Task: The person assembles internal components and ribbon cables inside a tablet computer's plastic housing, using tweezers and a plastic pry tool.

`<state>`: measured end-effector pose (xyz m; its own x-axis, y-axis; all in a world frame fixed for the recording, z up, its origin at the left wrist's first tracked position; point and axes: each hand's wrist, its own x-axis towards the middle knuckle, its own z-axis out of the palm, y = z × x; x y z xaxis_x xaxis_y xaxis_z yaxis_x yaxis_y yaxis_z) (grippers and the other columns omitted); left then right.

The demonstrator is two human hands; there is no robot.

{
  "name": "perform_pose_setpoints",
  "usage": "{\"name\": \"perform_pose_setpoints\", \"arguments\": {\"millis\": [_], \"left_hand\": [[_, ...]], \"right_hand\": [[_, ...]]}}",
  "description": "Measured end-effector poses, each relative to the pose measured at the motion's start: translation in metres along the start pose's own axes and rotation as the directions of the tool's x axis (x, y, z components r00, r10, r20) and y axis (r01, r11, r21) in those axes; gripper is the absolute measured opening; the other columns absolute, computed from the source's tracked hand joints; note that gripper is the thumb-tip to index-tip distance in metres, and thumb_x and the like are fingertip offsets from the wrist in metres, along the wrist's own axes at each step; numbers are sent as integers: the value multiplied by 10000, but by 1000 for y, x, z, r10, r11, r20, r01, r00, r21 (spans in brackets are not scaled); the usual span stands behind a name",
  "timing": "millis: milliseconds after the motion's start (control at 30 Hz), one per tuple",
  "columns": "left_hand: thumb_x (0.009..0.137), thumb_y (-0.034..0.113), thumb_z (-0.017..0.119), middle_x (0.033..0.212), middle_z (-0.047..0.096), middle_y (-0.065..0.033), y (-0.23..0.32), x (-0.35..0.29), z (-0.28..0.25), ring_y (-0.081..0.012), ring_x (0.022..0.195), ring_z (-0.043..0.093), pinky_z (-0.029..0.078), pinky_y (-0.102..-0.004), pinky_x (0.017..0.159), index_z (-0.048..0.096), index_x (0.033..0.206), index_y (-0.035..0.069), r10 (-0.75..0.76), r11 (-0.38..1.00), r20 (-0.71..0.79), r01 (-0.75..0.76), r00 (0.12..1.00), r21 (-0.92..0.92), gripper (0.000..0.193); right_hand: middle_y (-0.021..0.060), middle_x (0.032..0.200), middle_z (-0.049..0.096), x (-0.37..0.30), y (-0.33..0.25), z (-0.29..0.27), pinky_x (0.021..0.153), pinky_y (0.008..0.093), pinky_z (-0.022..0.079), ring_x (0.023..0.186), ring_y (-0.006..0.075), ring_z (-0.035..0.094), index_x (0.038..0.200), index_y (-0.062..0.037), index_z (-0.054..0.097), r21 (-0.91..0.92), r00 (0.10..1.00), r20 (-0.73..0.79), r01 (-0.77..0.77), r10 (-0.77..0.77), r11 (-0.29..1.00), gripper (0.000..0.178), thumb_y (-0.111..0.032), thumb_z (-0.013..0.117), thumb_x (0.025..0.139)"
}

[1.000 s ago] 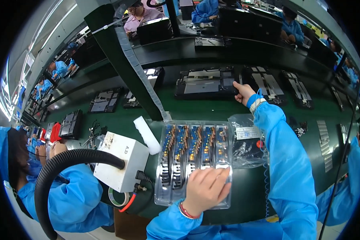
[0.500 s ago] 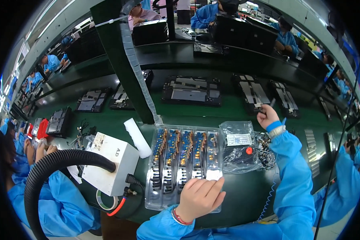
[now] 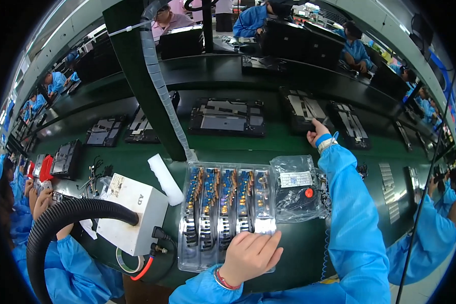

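Panel [image 3: 302,105], black-framed, lies on the bench [image 3: 228,146], right hand [image 3: 320,134] at its near edge, fingers bunched, grip undeterminable; left hand [image 3: 249,258] over the clear tray [image 3: 191,258], fingers loosely curved, thumb apart, hold unclear; component strips [image 3: 211,192] occupy tray channels, so work appears unfinished; amount done cannot be told.

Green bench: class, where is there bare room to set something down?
Bare: right of the clear tray, nearer than the plastic bag, left of the right sleeve; also between tray and long black panel. Crowded: around the white box, among hose, cables and tape.
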<state>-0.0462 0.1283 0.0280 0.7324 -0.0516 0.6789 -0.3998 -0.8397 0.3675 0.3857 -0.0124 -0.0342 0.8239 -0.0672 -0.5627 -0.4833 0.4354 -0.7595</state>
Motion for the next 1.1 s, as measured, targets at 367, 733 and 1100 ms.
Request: {"name": "perform_pose_setpoints", "arguments": {"millis": [367, 733, 1100], "left_hand": [[936, 211, 457, 1259, 445, -129, 4, 7, -7, -206, 1107, 479, 428, -356, 901, 174, 1397, 84, -356, -497, 667, 473, 654, -728, 555], [817, 34, 544, 1231, 478, -109, 86, -12, 1, -182, 1126, 473, 385, -320, 949, 291, 1318, 9, -544, -287, 448, 345, 709, -894, 562], [744, 167, 652, 1249, 500, -123, 112, -59, -12, -299, 1131, 475, 432, -375, 884, 484, 1246, 131, -177, 940, 133, 208, 975, -272, 531]], "right_hand": [[-25, 742, 580, -236, -5, -75, 372, 176, 268, 397, 51, 304, 854, -103, 557, -69, 843, 506, -169, 180, 983, 65, -159, 572, 883], [143, 1085, 589, -360, 33, -240, 455, 208, 382, 408, 25, 307, 1264, -31, 398, -1, 760, 608, 290, -230, 957, 564, -482, 270, 950], [29, 814, 617, -404, 102, -333, 385, 187, 345, 478, 54, 482, 1066, -54, 522, 37, 967, 236, 92, -98, 995, 243, -197, 557, 872]]}}
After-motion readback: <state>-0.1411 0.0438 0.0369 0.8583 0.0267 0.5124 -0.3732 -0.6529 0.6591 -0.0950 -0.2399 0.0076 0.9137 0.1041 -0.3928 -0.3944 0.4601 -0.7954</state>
